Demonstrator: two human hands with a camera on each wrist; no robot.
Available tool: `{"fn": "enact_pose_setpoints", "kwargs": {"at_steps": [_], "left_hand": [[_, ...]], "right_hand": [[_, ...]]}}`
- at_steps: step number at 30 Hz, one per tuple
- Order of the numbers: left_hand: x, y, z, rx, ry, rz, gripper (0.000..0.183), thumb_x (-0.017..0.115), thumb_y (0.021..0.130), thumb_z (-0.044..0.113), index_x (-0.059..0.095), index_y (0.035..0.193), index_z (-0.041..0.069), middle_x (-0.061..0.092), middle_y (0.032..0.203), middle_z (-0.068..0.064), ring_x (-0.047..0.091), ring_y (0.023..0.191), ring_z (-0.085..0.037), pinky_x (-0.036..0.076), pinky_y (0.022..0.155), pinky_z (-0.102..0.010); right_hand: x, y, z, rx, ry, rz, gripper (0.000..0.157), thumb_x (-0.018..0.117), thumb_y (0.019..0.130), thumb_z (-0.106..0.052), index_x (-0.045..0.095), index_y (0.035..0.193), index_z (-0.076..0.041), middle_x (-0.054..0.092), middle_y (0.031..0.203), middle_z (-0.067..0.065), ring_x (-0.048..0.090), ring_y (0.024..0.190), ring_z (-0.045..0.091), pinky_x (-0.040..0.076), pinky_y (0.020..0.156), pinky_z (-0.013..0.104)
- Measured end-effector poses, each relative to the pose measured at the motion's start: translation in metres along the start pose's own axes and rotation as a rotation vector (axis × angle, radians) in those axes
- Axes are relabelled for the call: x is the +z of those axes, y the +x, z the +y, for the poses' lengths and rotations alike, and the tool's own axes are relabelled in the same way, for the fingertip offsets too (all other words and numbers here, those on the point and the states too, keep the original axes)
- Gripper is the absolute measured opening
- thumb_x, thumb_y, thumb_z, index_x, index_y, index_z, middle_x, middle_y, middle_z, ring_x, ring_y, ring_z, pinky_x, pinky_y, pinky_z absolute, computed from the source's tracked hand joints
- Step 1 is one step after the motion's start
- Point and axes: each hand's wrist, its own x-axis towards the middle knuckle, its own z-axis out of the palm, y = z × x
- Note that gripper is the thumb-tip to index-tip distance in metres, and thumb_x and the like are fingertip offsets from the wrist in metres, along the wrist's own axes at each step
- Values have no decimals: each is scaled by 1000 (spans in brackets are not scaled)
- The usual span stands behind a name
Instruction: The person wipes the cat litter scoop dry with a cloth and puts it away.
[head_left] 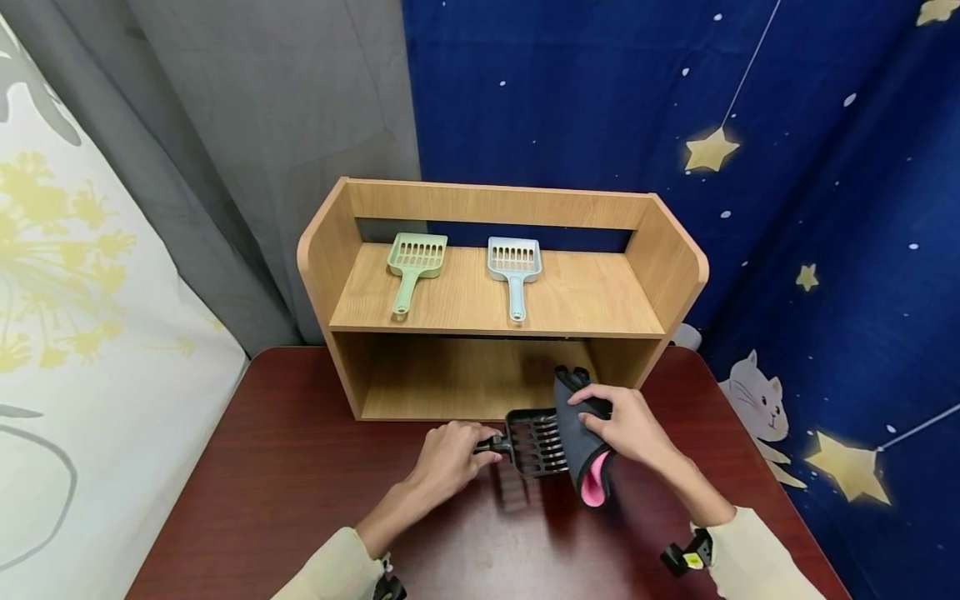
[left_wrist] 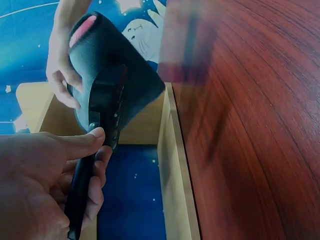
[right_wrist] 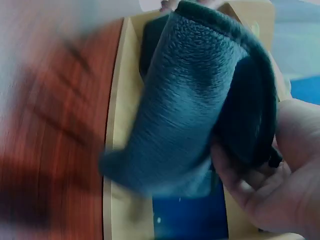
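Note:
My left hand (head_left: pixel 453 458) grips the handle of a black slotted litter scoop (head_left: pixel 534 442), holding it above the table in front of the shelf. In the left wrist view the thumb lies along the black handle (left_wrist: pixel 81 192). A dark grey cloth (head_left: pixel 581 433) with a pink underside is folded over the far end of the scoop. My right hand (head_left: pixel 626 421) holds this cloth, its fingers bent around the upper part. The right wrist view shows the cloth's fuzzy face and dark edging, with the scoop mostly hidden behind it.
A two-tier wooden shelf (head_left: pixel 495 329) stands at the back of the dark red table (head_left: pixel 300 500). On its upper tier lie a green litter scoop (head_left: pixel 416 258) and a light blue litter scoop (head_left: pixel 514 262). Curtains (head_left: pixel 555 100) hang behind.

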Motion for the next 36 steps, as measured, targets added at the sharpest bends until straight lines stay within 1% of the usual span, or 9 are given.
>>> {"fn": "enact_pose_setpoints", "kwargs": {"at_steps": [2, 9, 14, 18, 21, 24, 27, 30, 36], "left_hand": [[-2, -2, -2, -7, -12, -4, 18, 79, 79, 36, 76, 93, 26, 74, 90, 9, 68, 70, -11, 50, 53, -33], [-10, -4, -9, -25, -34, -46, 16, 78, 81, 35, 76, 93, 25, 74, 92, 8, 66, 70, -9, 48, 52, -31], [-16, -4, -12, 21, -31, -83, 25, 77, 82, 36, 77, 102, 21, 75, 98, 6, 68, 77, -9, 51, 56, -31], [-19, -2, -13, 77, -67, -131, 23, 76, 82, 34, 76, 104, 26, 74, 99, 11, 68, 83, -7, 51, 60, -30], [-20, 1, -12, 106, -94, -175, 22, 77, 82, 32, 76, 104, 30, 73, 99, 15, 67, 84, -3, 50, 60, -29], [-19, 3, -11, 130, -97, -203, 23, 77, 82, 32, 76, 105, 29, 73, 100, 14, 67, 88, -3, 52, 64, -30], [-17, 5, -9, 142, -92, -217, 24, 76, 83, 35, 76, 105, 28, 73, 101, 13, 67, 92, -4, 53, 67, -30], [-14, 6, -6, 151, -86, -222, 24, 75, 83, 37, 76, 106, 29, 73, 100, 13, 67, 92, -4, 53, 68, -28], [-12, 9, -2, 171, -93, -206, 25, 75, 83, 39, 76, 106, 29, 73, 98, 13, 68, 88, -4, 52, 65, -26]], "right_hand": [[-6, -2, 7, 16, 28, 18, 31, 77, 79, -6, 74, 99, -29, 72, 99, -8, 60, 86, 9, 44, 75, 24], [-24, -4, 27, 48, 130, -10, 32, 75, 84, -8, 72, 104, -32, 70, 105, -9, 59, 91, 11, 44, 78, 20], [-26, 2, 36, -29, 146, -17, 29, 73, 87, -9, 72, 108, -29, 70, 108, -9, 60, 100, 10, 43, 83, 18], [-19, 10, 39, -113, 186, -89, 25, 69, 91, -9, 71, 111, -25, 70, 112, -7, 61, 108, 13, 43, 89, 22], [-11, 16, 37, -174, 261, -186, 23, 65, 94, -9, 70, 113, -21, 69, 113, -4, 61, 109, 16, 43, 92, 26], [-4, 21, 30, -210, 343, -276, 21, 63, 95, -10, 70, 112, -19, 69, 113, -3, 61, 109, 16, 43, 94, 26], [4, 26, 23, -234, 394, -323, 19, 63, 95, -10, 70, 110, -20, 69, 111, -3, 60, 108, 14, 42, 95, 25], [12, 31, 17, -247, 421, -329, 19, 65, 94, -10, 70, 109, -21, 70, 110, -4, 61, 107, 13, 43, 94, 25], [17, 37, 4, -267, 427, -296, 20, 65, 92, -2, 71, 108, -12, 71, 108, 2, 62, 106, 17, 43, 94, 27]]}}
